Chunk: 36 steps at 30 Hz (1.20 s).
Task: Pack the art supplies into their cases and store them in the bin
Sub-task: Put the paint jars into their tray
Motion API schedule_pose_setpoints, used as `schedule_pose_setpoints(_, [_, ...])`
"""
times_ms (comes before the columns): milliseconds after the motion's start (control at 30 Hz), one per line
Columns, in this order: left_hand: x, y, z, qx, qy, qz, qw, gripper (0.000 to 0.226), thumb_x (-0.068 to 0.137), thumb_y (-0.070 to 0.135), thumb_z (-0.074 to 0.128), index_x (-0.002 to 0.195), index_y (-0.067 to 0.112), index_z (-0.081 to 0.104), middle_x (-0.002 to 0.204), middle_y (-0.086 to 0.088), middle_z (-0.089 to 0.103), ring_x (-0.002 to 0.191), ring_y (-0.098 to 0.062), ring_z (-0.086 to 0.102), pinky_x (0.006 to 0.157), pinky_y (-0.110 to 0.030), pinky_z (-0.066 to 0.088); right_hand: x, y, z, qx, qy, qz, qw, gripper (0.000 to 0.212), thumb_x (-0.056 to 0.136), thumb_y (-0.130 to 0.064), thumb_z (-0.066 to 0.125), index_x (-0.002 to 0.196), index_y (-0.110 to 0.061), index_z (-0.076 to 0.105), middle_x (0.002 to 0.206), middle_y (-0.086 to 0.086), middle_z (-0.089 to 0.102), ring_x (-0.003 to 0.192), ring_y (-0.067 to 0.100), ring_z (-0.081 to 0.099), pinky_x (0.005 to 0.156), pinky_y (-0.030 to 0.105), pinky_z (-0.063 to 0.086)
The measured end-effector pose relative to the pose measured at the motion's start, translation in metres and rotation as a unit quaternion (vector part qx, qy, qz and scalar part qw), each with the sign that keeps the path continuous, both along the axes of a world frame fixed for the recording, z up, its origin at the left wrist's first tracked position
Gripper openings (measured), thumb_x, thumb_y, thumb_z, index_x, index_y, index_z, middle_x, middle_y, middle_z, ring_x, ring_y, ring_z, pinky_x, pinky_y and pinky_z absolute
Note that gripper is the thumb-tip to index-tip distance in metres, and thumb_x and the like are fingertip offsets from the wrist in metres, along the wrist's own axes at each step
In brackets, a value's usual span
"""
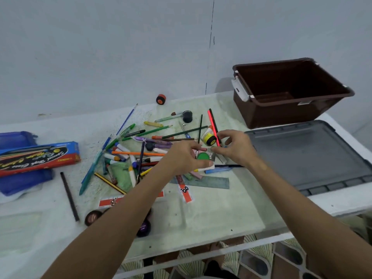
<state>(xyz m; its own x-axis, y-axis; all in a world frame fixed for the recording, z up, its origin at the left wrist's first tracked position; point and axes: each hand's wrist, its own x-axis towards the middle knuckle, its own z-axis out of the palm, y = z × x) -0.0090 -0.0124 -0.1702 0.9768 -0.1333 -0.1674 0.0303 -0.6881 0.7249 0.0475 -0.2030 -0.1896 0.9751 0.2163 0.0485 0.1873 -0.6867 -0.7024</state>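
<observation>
Hands meet over the pile: left hand (184,156) pinches a small green paint pan (202,156), right hand (234,147) pinches its far-right corner, steadying it; brown bin (285,109) waits far right.

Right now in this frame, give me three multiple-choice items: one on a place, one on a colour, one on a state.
1. Where does the brown bin stand?
A. far right of the table
B. on the floor
C. on the blue pouch

2. What colour is the round pad in the small case between both hands?
A. red
B. green
C. white

3. What state is the bin in?
A. lidded
B. full of pens
C. open and empty

Answers: 1 A, it sits beyond the grey lid. 2 B, green shows between the left hand and right hand. 3 C, its bare inside shows.
</observation>
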Motion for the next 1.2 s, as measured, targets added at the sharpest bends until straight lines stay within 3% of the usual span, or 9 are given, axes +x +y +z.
schedule_pose_setpoints(233, [0.005,-0.002,-0.009,0.044,0.003,0.014,0.999,0.043,0.070,0.049,0.079,0.101,0.023,0.065,0.072,0.006,0.061,0.061,-0.005,0.054,0.057,-0.020,0.044,0.007,0.005,-0.003,-0.002,-0.010,0.031,0.999,0.058,0.065,-0.041,0.085,0.114,-0.016,0.068,0.093,-0.010,0.060,0.067,-0.004,0.049,0.055,0.001,0.035])
schedule_pose_setpoints(367, [0.002,0.002,-0.007,0.054,-0.008,0.009,0.998,0.030,0.075,0.038,0.074,0.099,0.020,0.069,0.064,0.009,0.058,0.053,-0.003,0.048,0.047,-0.010,0.036,0.009,0.011,-0.005,0.001,-0.022,0.009,1.000,0.051,0.068,-0.034,0.085,0.111,-0.014,0.068,0.089,-0.009,0.060,0.066,-0.005,0.049,0.057,0.005,0.034])
schedule_pose_setpoints(500, [-0.008,0.012,0.002,0.039,-0.021,0.039,0.998,0.026,0.075,0.031,0.072,0.100,0.024,0.067,0.081,0.005,0.066,0.070,-0.008,0.060,0.061,-0.020,0.051,0.006,0.018,-0.001,-0.004,-0.033,0.006,0.999,0.037,0.070,-0.024,0.082,0.104,-0.012,0.070,0.087,-0.004,0.060,0.066,0.001,0.051,0.060,0.010,0.042])
schedule_pose_setpoints(600, [-0.019,0.026,0.007,0.023,-0.040,0.068,0.997,0.028,0.074,0.028,0.072,0.101,0.027,0.065,0.085,0.007,0.065,0.074,-0.007,0.061,0.061,-0.017,0.050,-0.005,0.024,0.007,-0.003,-0.057,0.007,0.998,0.034,0.071,-0.023,0.079,0.102,-0.014,0.070,0.090,0.000,0.060,0.072,0.007,0.053,0.058,0.006,0.036])
schedule_pose_setpoints(700, [-0.033,0.041,0.012,0.008,-0.044,0.094,0.995,0.033,0.072,0.025,0.073,0.102,0.026,0.062,0.092,0.010,0.064,0.077,-0.007,0.063,0.063,-0.015,0.048,-0.026,0.031,0.015,0.037,-0.050,0.015,0.998,0.033,0.068,-0.024,0.080,0.099,-0.018,0.070,0.091,-0.002,0.061,0.078,0.010,0.058,0.068,0.017,0.048])
schedule_pose_setpoints(800, [-0.052,0.057,0.018,-0.027,-0.051,0.116,0.992,0.042,0.068,0.027,0.072,0.109,0.030,0.061,0.087,0.008,0.059,0.066,-0.009,0.059,0.060,-0.024,0.048,-0.055,0.041,0.023,0.096,-0.027,0.041,0.994,0.032,0.065,-0.020,0.080,0.096,-0.021,0.070,0.095,-0.001,0.062,0.082,0.011,0.064,0.075,0.025,0.054])
schedule_pose_setpoints(900, [-0.075,0.069,0.025,-0.022,-0.071,0.118,0.990,0.047,0.071,0.029,0.065,0.117,0.039,0.062,0.083,0.008,0.054,0.057,-0.005,0.049,0.056,-0.021,0.041,-0.085,0.053,0.030,0.121,-0.005,0.072,0.990,0.035,0.066,-0.019,0.080,0.100,-0.019,0.071,0.098,-0.001,0.061,0.083,0.009,0.066,0.072,0.020,0.054])
schedule_pose_setpoints(1100, [-0.120,0.080,0.024,-0.033,-0.078,0.130,0.988,0.026,0.073,0.020,0.073,0.093,0.029,0.060,0.084,0.010,0.064,0.072,-0.010,0.062,0.067,-0.032,0.053,-0.132,0.065,0.028,0.090,0.029,0.144,0.985,0.040,0.067,-0.014,0.078,0.105,-0.022,0.070,0.099,-0.008,0.067,0.083,0.006,0.062,0.068,0.015,0.049])
schedule_pose_setpoints(1200, [-0.136,0.082,0.016,-0.017,-0.081,0.113,0.990,0.030,0.070,0.026,0.079,0.088,0.026,0.055,0.087,0.010,0.064,0.072,-0.005,0.059,0.062,-0.022,0.048,-0.146,0.068,0.022,0.074,0.018,0.151,0.986,0.041,0.066,-0.015,0.079,0.106,-0.021,0.069,0.092,-0.005,0.068,0.082,0.010,0.062,0.066,0.016,0.047])
